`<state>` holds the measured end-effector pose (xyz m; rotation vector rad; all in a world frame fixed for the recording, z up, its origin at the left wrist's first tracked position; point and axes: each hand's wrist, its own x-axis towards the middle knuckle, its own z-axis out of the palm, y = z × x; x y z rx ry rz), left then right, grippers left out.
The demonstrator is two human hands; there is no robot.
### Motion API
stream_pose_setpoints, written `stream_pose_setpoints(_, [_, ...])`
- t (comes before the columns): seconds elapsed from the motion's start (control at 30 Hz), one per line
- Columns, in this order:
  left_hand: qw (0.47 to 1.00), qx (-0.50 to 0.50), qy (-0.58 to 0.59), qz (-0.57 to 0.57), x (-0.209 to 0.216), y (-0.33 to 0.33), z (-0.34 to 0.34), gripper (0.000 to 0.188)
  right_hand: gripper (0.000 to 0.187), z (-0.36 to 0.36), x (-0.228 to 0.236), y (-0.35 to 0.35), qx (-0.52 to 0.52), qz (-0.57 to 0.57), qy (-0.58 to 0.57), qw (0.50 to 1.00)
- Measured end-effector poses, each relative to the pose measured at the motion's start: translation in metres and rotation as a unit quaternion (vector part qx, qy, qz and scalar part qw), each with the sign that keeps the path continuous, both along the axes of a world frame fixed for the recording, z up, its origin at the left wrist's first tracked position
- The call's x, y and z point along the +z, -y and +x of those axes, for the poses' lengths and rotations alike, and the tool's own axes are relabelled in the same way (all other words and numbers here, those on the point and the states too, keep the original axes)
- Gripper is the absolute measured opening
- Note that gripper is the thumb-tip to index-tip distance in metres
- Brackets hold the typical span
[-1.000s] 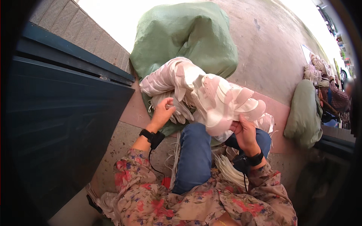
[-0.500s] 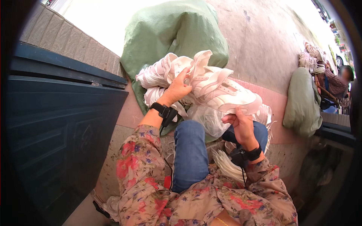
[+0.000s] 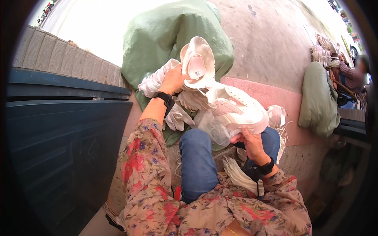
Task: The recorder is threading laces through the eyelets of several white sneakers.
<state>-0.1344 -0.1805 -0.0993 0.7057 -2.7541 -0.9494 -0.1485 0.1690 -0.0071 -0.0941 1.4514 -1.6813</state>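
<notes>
My left hand (image 3: 173, 80) is closed on the edge of a white shoe upper (image 3: 202, 59), whose pale lining with a small dark mark faces me. Against it and to the right lies another part of white shoe upper (image 3: 242, 112), with lace holes and a rounded toe; I cannot tell whether both are one piece. My right hand (image 3: 253, 145) pinches that toe, thumb on top and fingers beneath. More stacked white shoe uppers (image 3: 151, 83) sit beyond my left hand. Below the uppers, a clear plastic bag (image 3: 214, 128) rests between my knees.
A large green sack (image 3: 157, 39) stands ahead of me. A dark blue door panel (image 3: 59, 157) is close on my left. To the far right are a second green sack (image 3: 318, 100) and a seated person (image 3: 352, 76) near bundled white pieces. White laces (image 3: 240, 173) hang by my right knee.
My left hand has moved slightly left and up, and the upper by it now stands raised with its lining showing. My right hand and the toe have shifted a little toward me.
</notes>
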Motion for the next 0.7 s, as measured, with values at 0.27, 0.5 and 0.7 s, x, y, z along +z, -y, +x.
stream_pose_setpoints(0.27, [0.908,0.131,-0.194,0.346,0.021,-0.013,-0.035,0.013,0.035,0.003,0.002,-0.004,-0.010,-0.007,-0.005,1.000])
stream_pose_setpoints(0.5, [0.975,-0.172,-0.133,0.048,-0.024,-0.065,-0.010,0.026,0.034,-0.012,0.003,-0.004,-0.041,-0.034,0.022,0.998])
stream_pose_setpoints(0.7, [0.980,-0.158,0.121,0.026,-0.049,-0.009,0.016,0.023,0.033,-0.020,0.002,-0.007,-0.021,-0.023,0.003,1.000])
